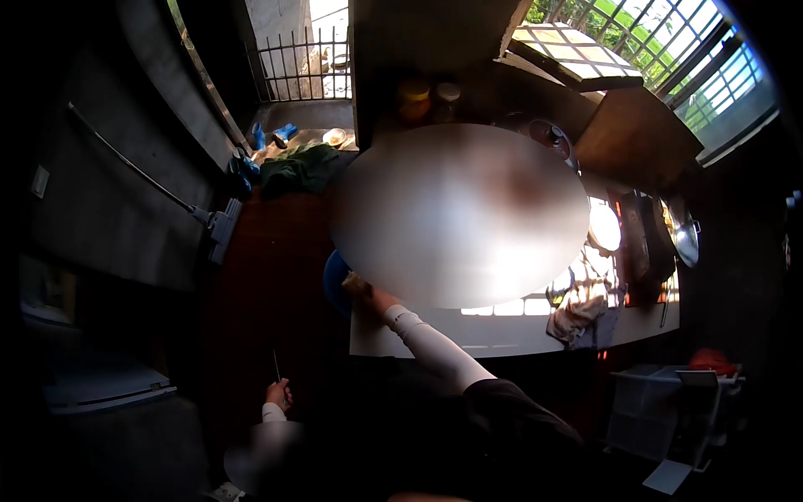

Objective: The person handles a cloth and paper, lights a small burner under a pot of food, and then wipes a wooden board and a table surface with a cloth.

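My left hand (278, 393) is low at the left, over the dark floor, fist shut around a thin knife (276, 366) whose blade points up. My right hand (378, 299), in a long white sleeve, reaches forward to the left corner of the white counter (502, 335). It touches something pale (356, 284) beside a blue bowl (335, 281). The fingers are partly hidden by a large blurred patch over the counter, so its grip is unclear.
A mop (219, 227) leans on the left wall. A green cloth (297, 167) lies by the barred doorway. Two jars (416, 96) stand at the back. On the right are a crumpled cloth (577, 305), a metal lid (686, 233) and a white crate (669, 410).
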Demonstrator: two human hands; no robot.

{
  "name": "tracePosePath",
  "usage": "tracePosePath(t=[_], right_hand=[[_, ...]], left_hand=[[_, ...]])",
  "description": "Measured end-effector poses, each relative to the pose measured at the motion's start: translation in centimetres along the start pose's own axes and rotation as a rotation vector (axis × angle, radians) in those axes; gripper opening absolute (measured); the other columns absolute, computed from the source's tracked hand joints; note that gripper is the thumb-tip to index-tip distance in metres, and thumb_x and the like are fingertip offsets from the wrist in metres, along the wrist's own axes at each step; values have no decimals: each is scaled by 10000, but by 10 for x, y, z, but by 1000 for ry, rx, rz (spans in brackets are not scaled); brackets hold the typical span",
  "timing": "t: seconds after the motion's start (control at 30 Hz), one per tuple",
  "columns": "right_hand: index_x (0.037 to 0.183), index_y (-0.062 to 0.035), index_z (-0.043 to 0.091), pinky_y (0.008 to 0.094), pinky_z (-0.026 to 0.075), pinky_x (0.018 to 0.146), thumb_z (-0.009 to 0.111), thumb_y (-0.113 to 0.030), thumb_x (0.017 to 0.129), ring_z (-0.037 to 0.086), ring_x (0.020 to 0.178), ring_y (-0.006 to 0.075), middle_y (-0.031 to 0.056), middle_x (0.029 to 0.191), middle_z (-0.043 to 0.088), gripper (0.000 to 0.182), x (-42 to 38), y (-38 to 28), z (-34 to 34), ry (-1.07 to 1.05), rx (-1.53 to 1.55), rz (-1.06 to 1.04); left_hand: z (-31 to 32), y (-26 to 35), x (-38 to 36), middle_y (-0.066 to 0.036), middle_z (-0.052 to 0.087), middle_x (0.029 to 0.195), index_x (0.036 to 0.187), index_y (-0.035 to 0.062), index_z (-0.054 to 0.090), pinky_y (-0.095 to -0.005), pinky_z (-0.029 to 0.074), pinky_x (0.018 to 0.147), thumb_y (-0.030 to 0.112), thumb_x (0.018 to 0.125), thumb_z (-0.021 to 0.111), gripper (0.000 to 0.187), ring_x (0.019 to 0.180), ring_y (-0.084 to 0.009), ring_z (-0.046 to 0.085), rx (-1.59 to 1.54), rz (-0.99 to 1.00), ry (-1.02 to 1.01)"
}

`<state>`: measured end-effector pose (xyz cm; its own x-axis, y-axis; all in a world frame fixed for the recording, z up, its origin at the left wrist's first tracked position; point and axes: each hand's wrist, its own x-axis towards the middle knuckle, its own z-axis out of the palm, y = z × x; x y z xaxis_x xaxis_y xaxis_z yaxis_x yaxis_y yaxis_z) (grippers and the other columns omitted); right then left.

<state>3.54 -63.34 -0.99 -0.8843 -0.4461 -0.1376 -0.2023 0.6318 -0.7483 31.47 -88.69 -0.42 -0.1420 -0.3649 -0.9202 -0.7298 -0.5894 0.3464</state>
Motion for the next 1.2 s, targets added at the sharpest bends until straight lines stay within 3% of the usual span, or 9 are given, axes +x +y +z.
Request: tracePosePath(t=[0.1,0.27,0.47,0.9,1.0,1.03,1.07,1.13,1.2], right_hand=[[1205,-105,319,454,393,836,557,-167,722,486,957,413,242,1070,481,542,12,41,-40,150,-87,32],[1200,-98,333,442,387,848,529,-177,746,482,974,400,241,1079,480,501,-6,176,-175,555,-308,575],[1193,-91,349,428,379,862,497,-189,774,479,994,384,239,1090,480,455,3,232,-192,591,-388,922],[1178,-74,383,396,362,893,426,-216,836,470,1038,350,236,1113,478,373,83,-24,19,-211,-157,112],[1199,-75,341,387,362,891,401,-222,846,485,1011,359,238,1067,501,387,65,-12,115,-319,-28,29],[1215,-72,305,391,359,893,430,-189,831,468,1033,357,223,1069,499,421,48,-44,90,-515,14,43],[1117,-40,441,372,336,919,450,-186,830,429,1082,334,202,1111,481,322,25,-59,84,-231,57,-156],[1143,-37,413,346,327,939,512,-125,791,430,1094,298,156,1156,460,376,34,-52,81,-491,155,-476],[1146,-42,407,320,381,898,514,-147,794,471,1051,253,128,1150,468,382,40,-40,68,-526,266,-506]], left_hand=[[19,23,-15,17,388,550,905,134,489,-224,331,413,259,858,478,133,461,-100,375,-18,69,-22],[37,35,-23,28,390,551,939,139,486,-221,324,411,286,861,472,167,452,-88,375,-30,127,-31],[16,-5,-19,16,400,542,943,143,492,-236,332,398,266,860,481,149,445,-102,391,-86,27,36],[-10,-49,-31,17,409,547,902,143,501,-245,340,410,272,867,464,139,462,-101,394,-223,-23,83],[-20,-47,-37,20,406,560,926,143,498,-236,336,417,280,864,471,153,477,-95,395,-241,-1,110],[-24,-47,-38,20,399,557,932,139,497,-235,333,418,285,862,477,163,477,-94,391,-273,26,95],[-28,-48,-40,20,391,553,938,135,497,-234,329,419,289,860,483,173,476,-93,387,-308,50,88],[-31,-46,-45,25,376,550,941,126,497,-232,312,412,295,855,494,189,469,-89,367,-353,117,59],[-29,-41,-51,29,361,547,954,117,493,-217,288,405,310,858,486,216,459,-75,340,-373,137,29]])
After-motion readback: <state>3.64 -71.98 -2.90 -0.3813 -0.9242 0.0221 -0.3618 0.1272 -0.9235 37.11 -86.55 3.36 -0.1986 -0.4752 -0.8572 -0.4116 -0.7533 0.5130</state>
